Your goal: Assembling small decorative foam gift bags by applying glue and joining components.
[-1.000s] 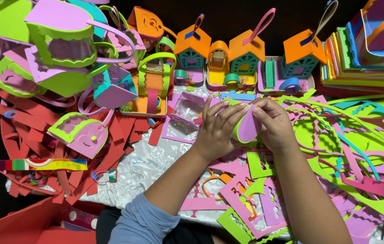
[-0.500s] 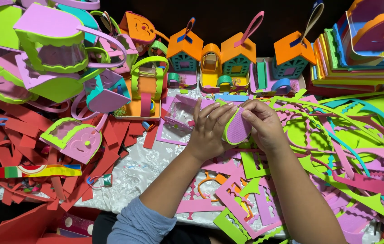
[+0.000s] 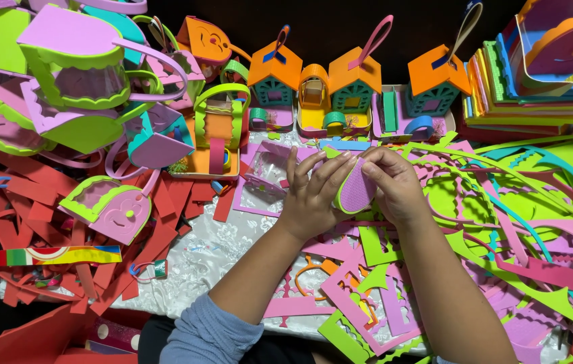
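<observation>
Both my hands meet over the middle of the table on one small foam piece [image 3: 356,191], a purple textured oval with a green scalloped edge. My left hand [image 3: 311,195] presses its fingers against the piece's left side. My right hand [image 3: 394,183] pinches its upper right edge from above. The piece is held upright, just above a litter of pink and green foam offcuts [image 3: 367,283]. A clear plastic window piece in a pink frame [image 3: 264,176] lies just left of my left hand.
Small orange-roofed foam houses [image 3: 350,84] stand in a row at the back. Finished purple and green foam baskets [image 3: 77,74] pile up at the left over red scraps [image 3: 23,222]. Stacked foam sheets [image 3: 536,94] sit at the back right. Green offcut strips [image 3: 502,202] cover the right side.
The view has shifted slightly. My hands have stayed together on the purple piece, turning it a little so its textured face shows more.
</observation>
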